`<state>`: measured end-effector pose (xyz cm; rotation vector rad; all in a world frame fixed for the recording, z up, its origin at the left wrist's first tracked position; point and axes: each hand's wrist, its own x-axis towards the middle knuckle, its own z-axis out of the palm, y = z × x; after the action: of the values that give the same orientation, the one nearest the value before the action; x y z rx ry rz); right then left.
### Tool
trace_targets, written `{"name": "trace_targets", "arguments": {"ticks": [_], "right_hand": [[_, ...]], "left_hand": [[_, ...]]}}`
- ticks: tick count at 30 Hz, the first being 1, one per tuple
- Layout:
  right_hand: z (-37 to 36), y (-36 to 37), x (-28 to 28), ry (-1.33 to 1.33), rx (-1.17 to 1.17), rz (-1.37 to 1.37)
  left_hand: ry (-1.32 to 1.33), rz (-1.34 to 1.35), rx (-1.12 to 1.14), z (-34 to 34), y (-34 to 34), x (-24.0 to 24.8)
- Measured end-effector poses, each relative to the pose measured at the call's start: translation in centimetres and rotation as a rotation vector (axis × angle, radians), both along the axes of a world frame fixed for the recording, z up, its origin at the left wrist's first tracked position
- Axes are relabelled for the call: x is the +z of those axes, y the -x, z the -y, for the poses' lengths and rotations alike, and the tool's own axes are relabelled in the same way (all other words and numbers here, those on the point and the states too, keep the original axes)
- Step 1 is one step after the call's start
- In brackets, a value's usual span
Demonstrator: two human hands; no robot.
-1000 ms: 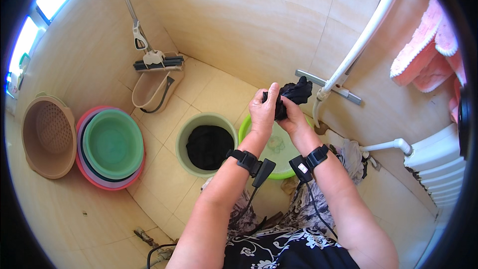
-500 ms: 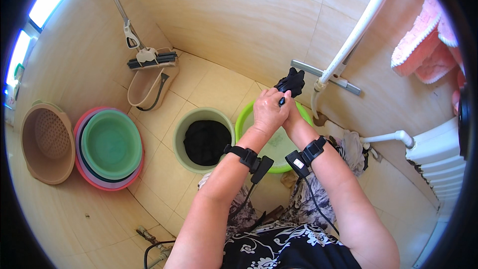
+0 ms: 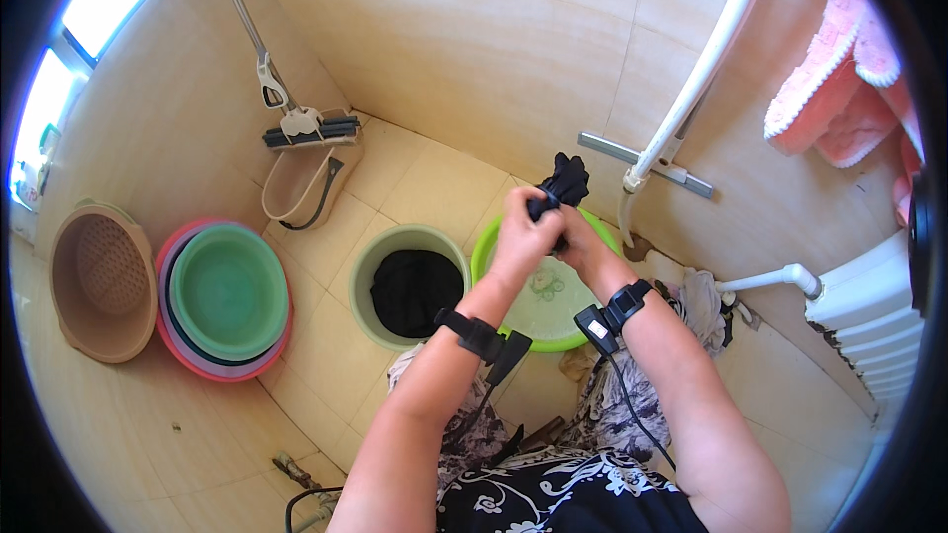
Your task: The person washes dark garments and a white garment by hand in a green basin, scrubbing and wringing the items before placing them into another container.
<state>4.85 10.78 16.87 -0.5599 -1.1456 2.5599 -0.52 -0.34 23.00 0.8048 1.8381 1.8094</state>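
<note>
Left hand (image 3: 523,234) wraps a bunched black cloth (image 3: 566,181); right hand (image 3: 583,241) grips it just to the right, fingers partly hidden. Cloth is above the far side of a green-rimmed basin (image 3: 541,314). To the left, a pale bucket (image 3: 361,281) holds black fabric (image 3: 417,292); farther left, stacked basins (image 3: 229,291).

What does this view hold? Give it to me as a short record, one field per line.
Left hand: closed on black cloth
Right hand: closed on the same cloth
Below hands: green-rimmed basin
Left of basin: pale green bucket containing black material, probably fabric
Far left: stacked basins, brown basin
Back corner: mop, beige mop bucket
Right side: pink fabric
</note>
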Motion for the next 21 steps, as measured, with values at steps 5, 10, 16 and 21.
{"name": "trace_targets", "arguments": {"ticks": [5, 10, 16, 21], "right_hand": [[1.7, 0.7, 4.2, 0.076, 0.085, 0.026], [1.8, 0.8, 3.4, -0.134, 0.038, 0.2], [0.9, 0.6, 1.3, -0.686, -0.007, 0.254], [-1.0, -0.6, 3.8, -0.005, 0.359, -0.065]], "left_hand": [[-0.235, 0.821, -0.197, 1.8, 4.2, -0.9], [-0.132, 0.841, -0.256, 1.5, 3.2, -2.2], [-0.045, 0.917, -0.343, 1.2, 1.5, -3.0], [-0.211, 0.942, -0.539, 3.7, 3.5, -0.4]]}}
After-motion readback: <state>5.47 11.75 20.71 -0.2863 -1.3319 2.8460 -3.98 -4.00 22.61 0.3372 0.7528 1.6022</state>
